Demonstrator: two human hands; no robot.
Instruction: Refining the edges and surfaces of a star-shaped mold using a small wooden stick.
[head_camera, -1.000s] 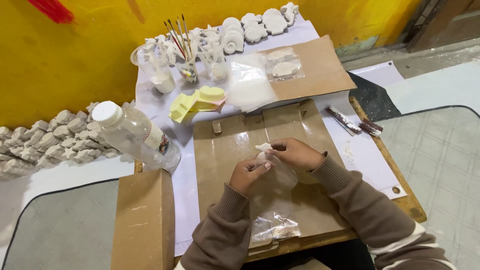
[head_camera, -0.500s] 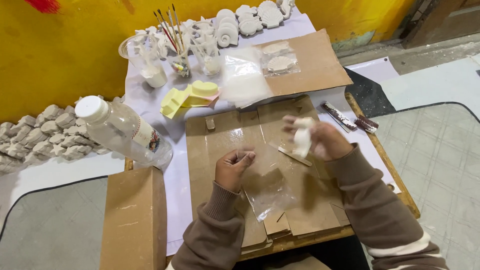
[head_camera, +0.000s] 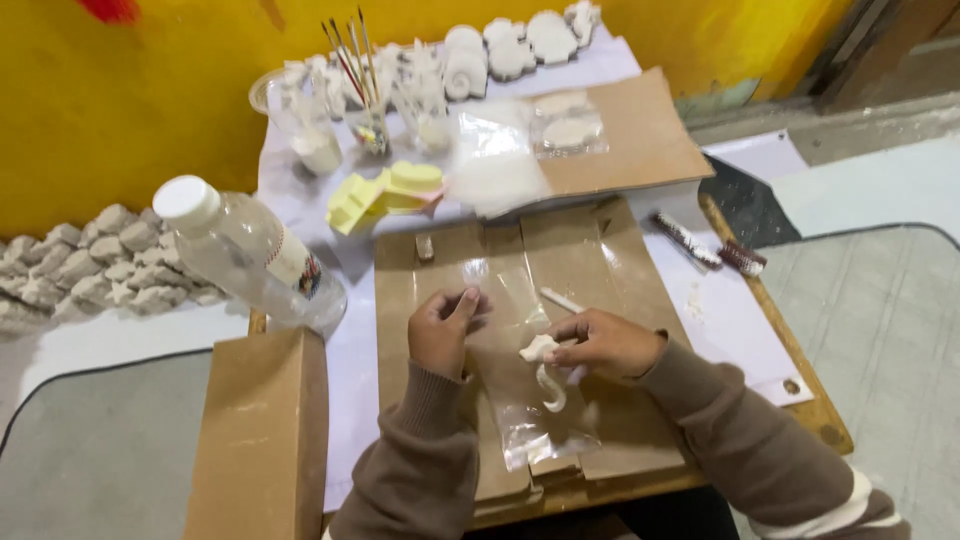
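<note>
Clear plastic bottle (head_camera: 250, 255), lying at the table's (head_camera: 790, 385) left edge; left hand (head_camera: 442, 330), fingers pinching the clear plastic bag (head_camera: 530, 400) on the cardboard sheet (head_camera: 620, 270); white plaster figure (head_camera: 545, 365), mid-table, near front edge; right hand (head_camera: 605, 343), fingers clamped on figure.

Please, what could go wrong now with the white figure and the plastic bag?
The right hand holds the thin white figure only at its top, so it might snap or drop. The left hand pinches the clear bag, which looks slippery and may slide. The bottle stands close to the left elbow and could tip.
</note>
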